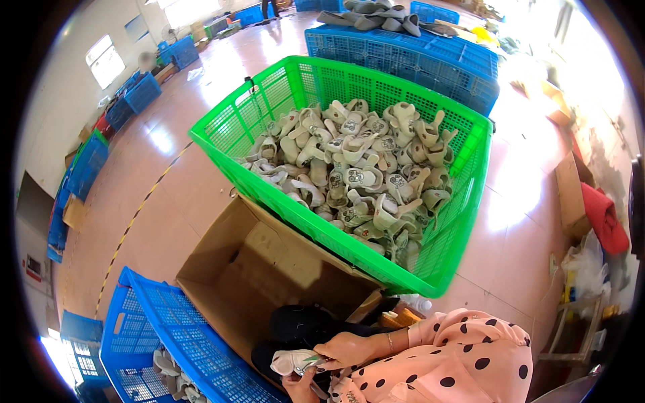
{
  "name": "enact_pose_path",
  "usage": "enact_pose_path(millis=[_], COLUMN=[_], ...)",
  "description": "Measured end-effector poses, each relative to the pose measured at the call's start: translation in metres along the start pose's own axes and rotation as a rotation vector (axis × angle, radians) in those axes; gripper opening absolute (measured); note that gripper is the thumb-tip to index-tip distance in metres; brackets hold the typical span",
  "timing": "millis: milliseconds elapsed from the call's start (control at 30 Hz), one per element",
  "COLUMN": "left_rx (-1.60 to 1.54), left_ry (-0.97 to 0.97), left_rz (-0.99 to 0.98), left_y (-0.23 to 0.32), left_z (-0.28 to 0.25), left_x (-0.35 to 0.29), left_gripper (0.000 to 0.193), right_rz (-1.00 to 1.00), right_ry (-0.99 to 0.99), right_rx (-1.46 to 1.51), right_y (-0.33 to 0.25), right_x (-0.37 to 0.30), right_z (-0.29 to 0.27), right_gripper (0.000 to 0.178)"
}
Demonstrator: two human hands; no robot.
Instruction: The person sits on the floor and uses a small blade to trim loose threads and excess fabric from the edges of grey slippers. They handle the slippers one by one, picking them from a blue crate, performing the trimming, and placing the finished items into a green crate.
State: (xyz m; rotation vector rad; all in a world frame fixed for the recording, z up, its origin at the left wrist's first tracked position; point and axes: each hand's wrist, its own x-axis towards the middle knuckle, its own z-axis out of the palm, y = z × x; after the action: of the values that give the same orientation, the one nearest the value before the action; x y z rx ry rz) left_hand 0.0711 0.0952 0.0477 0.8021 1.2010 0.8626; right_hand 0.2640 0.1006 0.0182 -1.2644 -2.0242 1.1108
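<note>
A small pale baby shoe [287, 363] is in front of me at the lower middle, above my dark-clothed lap. My left hand [301, 385] grips it from below, with the fingers closed on its near side. My right hand [346, 350] comes in from the right, out of a pink dotted sleeve, and is closed at the shoe's opening. Between its fingers shows a small green and grey tool [313, 361] that looks like thread snips; its full shape is partly hidden. Beyond my hands, a big green basket [440, 285] holds a heap of similar pale shoes [363, 178].
An open cardboard box [232, 285] stands between me and the green basket. At the lower left is a blue crate [181, 336] with more shoes. Farther back, blue crates [403, 57] carry grey pieces. A carton [571, 191] and red cloth [605, 218] lie at the right.
</note>
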Motion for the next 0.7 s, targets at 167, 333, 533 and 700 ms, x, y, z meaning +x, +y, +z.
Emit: enact_pose_path(millis=[167, 333, 533, 700], left_rx=[-0.079, 0.079, 0.320, 0.461], left_ry=[0.034, 0.079, 0.018, 0.065], left_rz=[0.031, 0.001, 0.269, 0.318], left_y=[-0.013, -0.019, -0.027, -0.016], left_z=[0.000, 0.002, -0.008, -0.011], left_x=[0.012, 0.010, 0.011, 0.007], left_gripper=[0.042, 0.040, 0.038, 0.035], right_rz=[0.026, -0.002, 0.003, -0.038], right_ry=[0.016, -0.029, -0.048, -0.003], right_rx=[-0.054, -0.117, -0.113, -0.087], right_y=[-0.006, -0.006, 0.000, 0.000], right_x=[0.001, 0.002, 0.003, 0.004], right_z=[-0.003, -0.021, -0.013, -0.010], right_gripper=[0.032, 0.034, 0.038, 0.034])
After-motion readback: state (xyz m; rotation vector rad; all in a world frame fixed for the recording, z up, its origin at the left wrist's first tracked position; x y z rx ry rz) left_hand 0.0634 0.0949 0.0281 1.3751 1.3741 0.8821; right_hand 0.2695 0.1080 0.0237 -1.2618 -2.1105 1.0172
